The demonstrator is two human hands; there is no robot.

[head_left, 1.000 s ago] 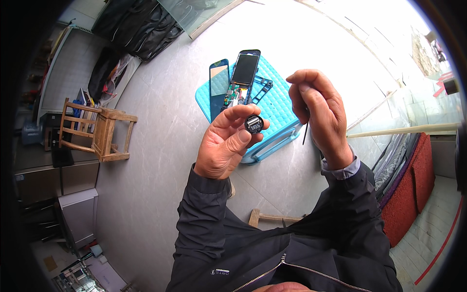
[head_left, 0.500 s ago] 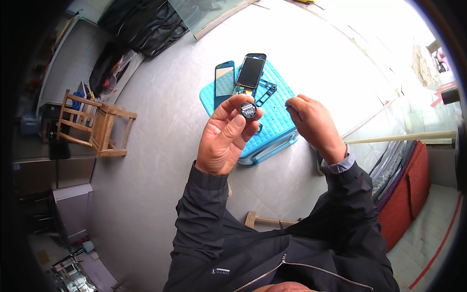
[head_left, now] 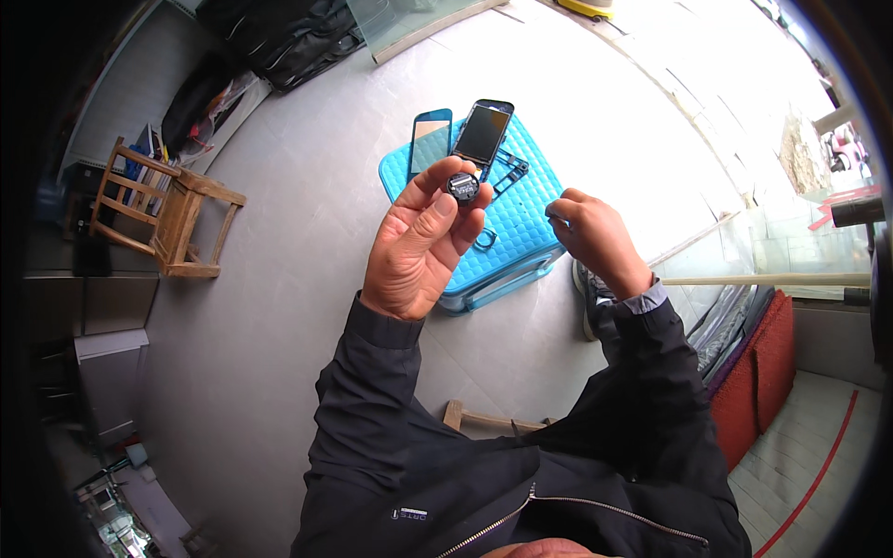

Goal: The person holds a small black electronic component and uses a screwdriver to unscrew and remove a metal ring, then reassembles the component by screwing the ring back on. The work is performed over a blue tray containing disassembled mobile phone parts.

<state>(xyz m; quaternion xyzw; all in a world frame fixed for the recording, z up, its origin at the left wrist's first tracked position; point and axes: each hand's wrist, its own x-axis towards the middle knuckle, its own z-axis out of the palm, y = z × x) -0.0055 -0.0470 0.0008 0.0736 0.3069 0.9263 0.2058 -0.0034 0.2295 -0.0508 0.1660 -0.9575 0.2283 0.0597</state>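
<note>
My left hand (head_left: 409,251) is closed, pinching a small round black electronic part (head_left: 463,189) between thumb and fingers, its marked face turned up. It hovers over the near side of a light blue quilted-top stool (head_left: 521,228). My right hand (head_left: 600,234) is off the stool's right edge, fingers pinched together; whatever they hold is hidden or too small to name. Towards the far side of the stool lie an opened phone (head_left: 484,133) with a dark screen, a loose phone glass panel (head_left: 431,144) and a thin black frame (head_left: 511,173). A dark ring (head_left: 486,240) lies beside my left fingers.
A wooden chair (head_left: 191,219) stands on the grey tiled floor at the left. Red and grey rolled or folded mats (head_left: 753,381) lean at the right. Beneath me shows a wooden seat's edge (head_left: 488,420), and a shoe (head_left: 588,298) is near the stool.
My left hand has shifted slightly up and left with the round part, and the dark ring now shows more fully. My right hand keeps its pinch. The whole view has turned a little.
</note>
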